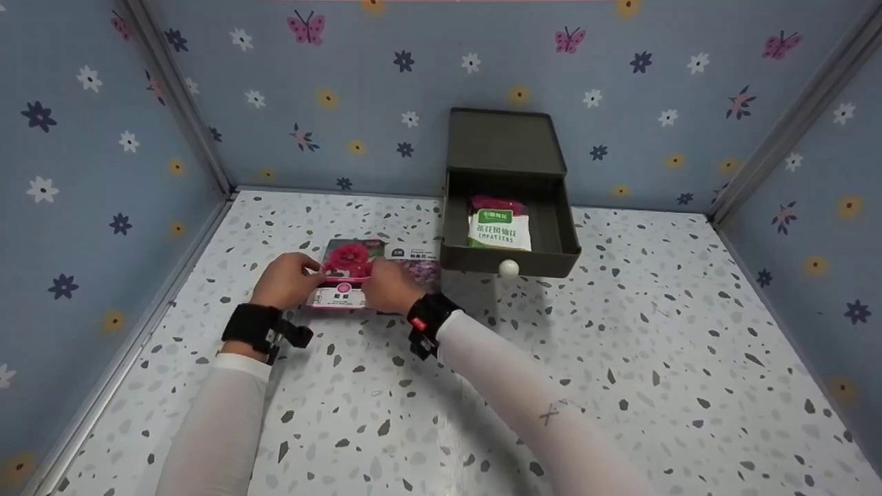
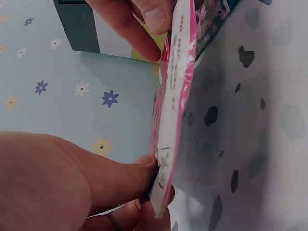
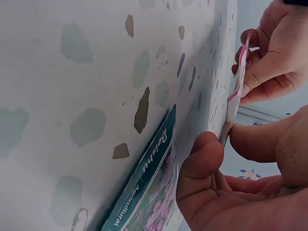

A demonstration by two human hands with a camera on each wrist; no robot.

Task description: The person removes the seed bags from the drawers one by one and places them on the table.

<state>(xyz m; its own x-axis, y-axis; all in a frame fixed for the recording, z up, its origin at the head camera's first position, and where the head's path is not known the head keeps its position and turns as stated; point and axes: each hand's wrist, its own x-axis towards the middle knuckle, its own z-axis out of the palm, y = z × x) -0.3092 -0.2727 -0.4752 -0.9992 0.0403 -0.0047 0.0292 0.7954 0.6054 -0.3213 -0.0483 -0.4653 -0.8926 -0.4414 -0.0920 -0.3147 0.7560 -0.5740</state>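
Observation:
Both hands pinch a flat seed packet [image 1: 346,259] with a red flower picture and a white lower part. My left hand [image 1: 286,281] grips its left edge between thumb and fingers; my right hand [image 1: 391,286] pinches its right side. In the left wrist view the packet [image 2: 175,103] appears nearly edge-on, raised off the tabletop. A second packet [image 3: 151,190], teal with pink-purple flowers, lies on the table beneath and beside my right hand, which partly covers it in the head view.
A dark green box [image 1: 458,260] with its lid up and a white knob [image 1: 509,269] stands against the back wall, to the right of the hands. Inside lies a white and green packet [image 1: 501,233] marked "Impatiens". Flower-patterned walls [image 1: 358,124] enclose the speckled table [image 1: 620,413].

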